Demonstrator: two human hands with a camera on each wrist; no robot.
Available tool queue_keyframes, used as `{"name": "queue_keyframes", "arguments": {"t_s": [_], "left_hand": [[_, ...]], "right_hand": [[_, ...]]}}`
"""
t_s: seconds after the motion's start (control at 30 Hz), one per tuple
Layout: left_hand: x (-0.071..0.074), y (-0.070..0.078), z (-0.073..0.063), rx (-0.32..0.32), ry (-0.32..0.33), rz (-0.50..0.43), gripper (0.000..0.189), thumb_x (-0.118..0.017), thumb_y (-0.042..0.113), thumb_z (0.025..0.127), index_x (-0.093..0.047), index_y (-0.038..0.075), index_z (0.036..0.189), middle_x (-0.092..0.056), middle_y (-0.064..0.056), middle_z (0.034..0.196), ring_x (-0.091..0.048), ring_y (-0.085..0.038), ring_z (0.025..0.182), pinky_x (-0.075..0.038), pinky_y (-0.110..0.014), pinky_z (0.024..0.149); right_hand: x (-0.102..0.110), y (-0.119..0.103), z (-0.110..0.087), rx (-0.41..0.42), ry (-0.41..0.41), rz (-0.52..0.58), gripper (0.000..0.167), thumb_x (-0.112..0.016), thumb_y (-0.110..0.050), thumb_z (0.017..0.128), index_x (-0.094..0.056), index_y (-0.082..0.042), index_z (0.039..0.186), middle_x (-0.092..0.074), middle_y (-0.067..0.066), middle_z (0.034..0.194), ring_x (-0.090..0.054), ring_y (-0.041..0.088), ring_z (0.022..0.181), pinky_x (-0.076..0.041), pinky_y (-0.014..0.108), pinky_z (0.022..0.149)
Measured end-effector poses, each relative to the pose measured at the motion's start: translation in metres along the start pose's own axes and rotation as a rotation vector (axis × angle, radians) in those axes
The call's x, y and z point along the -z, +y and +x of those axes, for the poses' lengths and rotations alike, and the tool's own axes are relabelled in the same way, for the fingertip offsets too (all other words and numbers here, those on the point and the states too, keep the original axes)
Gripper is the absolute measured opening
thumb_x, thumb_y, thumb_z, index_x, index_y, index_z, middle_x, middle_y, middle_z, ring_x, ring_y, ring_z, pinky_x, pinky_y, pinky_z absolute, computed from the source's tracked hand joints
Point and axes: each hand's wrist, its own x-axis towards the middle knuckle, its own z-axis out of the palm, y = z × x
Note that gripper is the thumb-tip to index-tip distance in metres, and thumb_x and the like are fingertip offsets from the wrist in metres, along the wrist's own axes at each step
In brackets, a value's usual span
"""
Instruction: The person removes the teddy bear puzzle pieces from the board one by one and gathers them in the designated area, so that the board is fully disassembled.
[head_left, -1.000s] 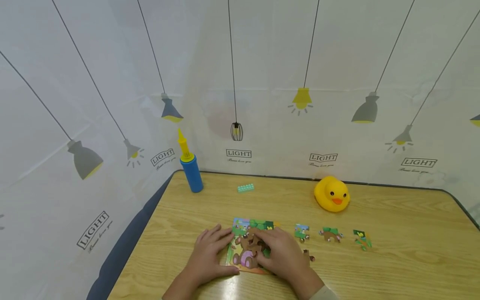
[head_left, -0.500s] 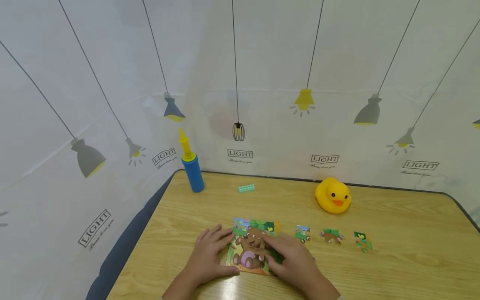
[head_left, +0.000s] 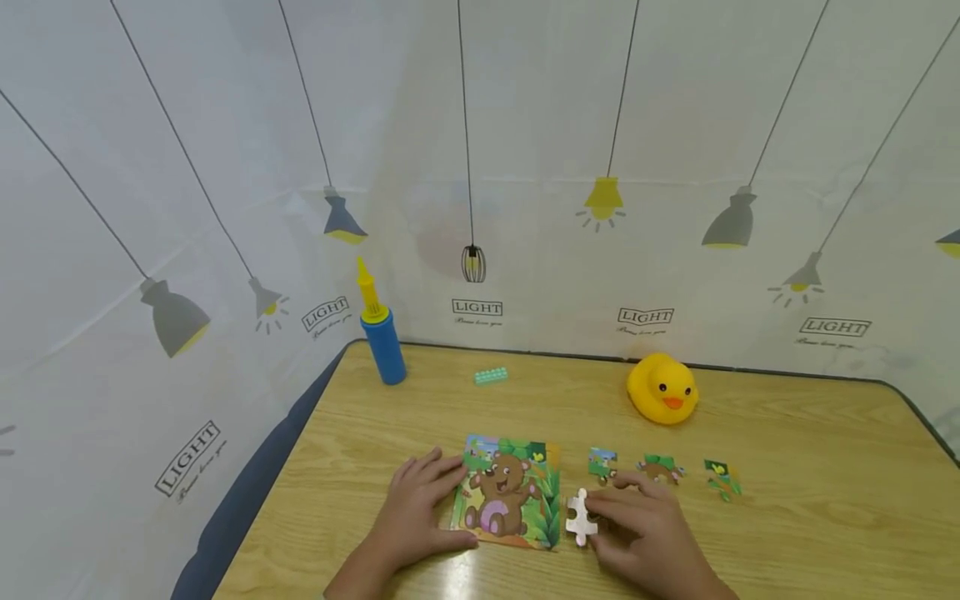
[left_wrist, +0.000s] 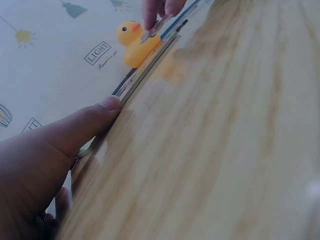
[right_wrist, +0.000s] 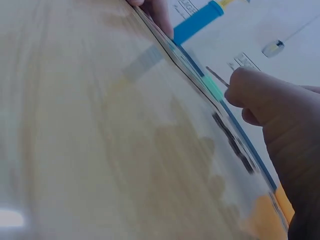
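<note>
A square bear jigsaw puzzle (head_left: 504, 500) lies on the wooden table in front of me. My left hand (head_left: 416, 508) rests along its left edge, fingers and thumb spread, with the thumb (left_wrist: 102, 112) at the puzzle's near edge in the left wrist view. Just right of the puzzle, my right hand (head_left: 648, 529) pinches a jigsaw piece (head_left: 581, 518) between thumb and fingers. Its pale, unprinted side faces the head camera. In the right wrist view that piece (right_wrist: 216, 76) shows almost edge-on. Behind the right hand lie loose pieces, one (head_left: 603, 463) with a blue-green print.
More loose pieces sit to the right, a brown-and-green one (head_left: 662, 468) and a green one (head_left: 722, 479). Farther back are a yellow rubber duck (head_left: 663, 389), a mint toy brick (head_left: 491, 376) and a blue hand pump (head_left: 385, 348). A printed curtain (head_left: 540, 250) hangs behind the table.
My right hand has moved off the puzzle to the right, and a pale-backed piece now shows in its fingers. The bear picture is uncovered. My left hand has stayed put.
</note>
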Motion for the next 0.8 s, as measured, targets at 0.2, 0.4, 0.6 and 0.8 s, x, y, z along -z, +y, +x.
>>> {"name": "queue_keyframes", "arguments": {"t_s": [0.2,0.4,0.6,0.8], "left_hand": [[0.0,0.0,0.0,-0.006,0.003,-0.001,0.105,-0.078,0.084,0.072,-0.064,0.015,0.15,-0.055,0.001,0.159,-0.039,-0.039,0.153,-0.024,-0.071,0.121],[-0.001,-0.001,0.001,-0.004,0.009,0.007,0.106,-0.078,0.084,0.072,-0.063,0.015,0.151,-0.054,0.002,0.159,-0.039,-0.038,0.153,-0.023,-0.071,0.122],[0.0,0.0,0.001,-0.008,0.007,0.005,0.106,-0.078,0.083,0.072,-0.063,0.014,0.151,-0.054,0.001,0.159,-0.039,-0.039,0.153,-0.024,-0.071,0.121],[0.001,0.001,0.001,-0.008,0.003,0.0,0.105,-0.079,0.082,0.073,-0.063,0.014,0.151,-0.055,0.0,0.159,-0.04,-0.04,0.152,-0.024,-0.072,0.12]], "right_hand": [[0.018,0.018,-0.022,-0.02,0.007,0.009,0.049,-0.098,-0.016,0.069,-0.085,-0.028,0.115,-0.076,-0.02,0.117,-0.059,0.02,0.112,-0.033,0.034,0.103],[0.034,0.043,-0.042,-0.009,0.044,0.018,0.052,-0.097,-0.012,0.066,-0.085,-0.023,0.116,-0.079,-0.013,0.116,-0.062,0.022,0.11,-0.03,0.019,0.107],[0.046,0.056,-0.053,-0.001,0.056,-0.009,0.056,-0.097,-0.008,0.061,-0.086,-0.021,0.114,-0.079,-0.011,0.114,-0.06,0.015,0.107,-0.032,0.014,0.104],[0.056,0.056,-0.06,-0.136,0.005,-0.011,0.059,-0.1,-0.007,0.062,-0.085,-0.024,0.116,-0.079,-0.014,0.114,-0.054,0.005,0.098,-0.039,0.014,0.087]]}}
